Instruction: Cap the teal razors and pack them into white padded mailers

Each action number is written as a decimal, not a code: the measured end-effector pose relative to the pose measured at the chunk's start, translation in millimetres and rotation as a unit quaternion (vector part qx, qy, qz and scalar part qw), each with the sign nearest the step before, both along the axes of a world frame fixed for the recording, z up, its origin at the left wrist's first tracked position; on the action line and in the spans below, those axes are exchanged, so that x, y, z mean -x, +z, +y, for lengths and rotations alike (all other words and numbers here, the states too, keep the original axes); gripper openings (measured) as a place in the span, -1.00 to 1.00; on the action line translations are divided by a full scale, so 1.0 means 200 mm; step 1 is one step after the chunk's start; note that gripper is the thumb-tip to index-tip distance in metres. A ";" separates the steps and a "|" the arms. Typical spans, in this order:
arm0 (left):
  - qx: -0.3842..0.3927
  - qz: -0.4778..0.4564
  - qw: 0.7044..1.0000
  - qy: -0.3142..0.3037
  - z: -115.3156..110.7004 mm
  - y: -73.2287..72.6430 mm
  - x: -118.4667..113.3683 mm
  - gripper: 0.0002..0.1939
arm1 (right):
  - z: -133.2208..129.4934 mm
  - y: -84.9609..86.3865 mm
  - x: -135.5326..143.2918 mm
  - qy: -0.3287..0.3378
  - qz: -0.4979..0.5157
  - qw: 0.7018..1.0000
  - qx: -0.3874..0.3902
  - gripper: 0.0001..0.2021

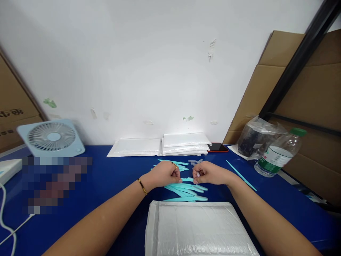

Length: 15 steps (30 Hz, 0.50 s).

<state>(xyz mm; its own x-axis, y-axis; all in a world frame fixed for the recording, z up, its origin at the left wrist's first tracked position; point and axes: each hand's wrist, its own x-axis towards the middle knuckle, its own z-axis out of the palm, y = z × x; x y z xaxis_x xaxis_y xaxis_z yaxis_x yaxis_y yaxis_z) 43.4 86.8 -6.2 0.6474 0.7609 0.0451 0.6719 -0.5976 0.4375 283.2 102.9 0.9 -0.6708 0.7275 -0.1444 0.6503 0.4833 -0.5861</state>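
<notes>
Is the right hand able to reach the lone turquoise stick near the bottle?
Probably yes: nothing covers the lone stick, and the right hand is close, though its fingers pinch another stick.

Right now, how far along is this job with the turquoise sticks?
Partway, it seems. Probably done: the near sticks, with clear-looking tips. In hand: one stick, between the left hand and right hand. Apparently left: the far sticks and loose clear pieces beyond the hands.
</notes>
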 end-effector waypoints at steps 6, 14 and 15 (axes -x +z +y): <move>-0.129 -0.002 0.988 0.083 0.07 -0.02 0.08 -0.77 | 0.10 -0.04 -0.09 -0.135 0.016 0.988 -0.072 -0.77; -0.147 0.013 0.989 0.007 0.12 -0.12 0.11 -0.66 | 0.10 -0.01 -0.14 -0.146 0.048 0.981 -0.119 -0.81; -0.152 0.016 0.988 0.017 0.12 -0.13 0.12 -0.67 | 0.08 0.01 -0.13 -0.130 0.045 0.986 -0.099 -0.79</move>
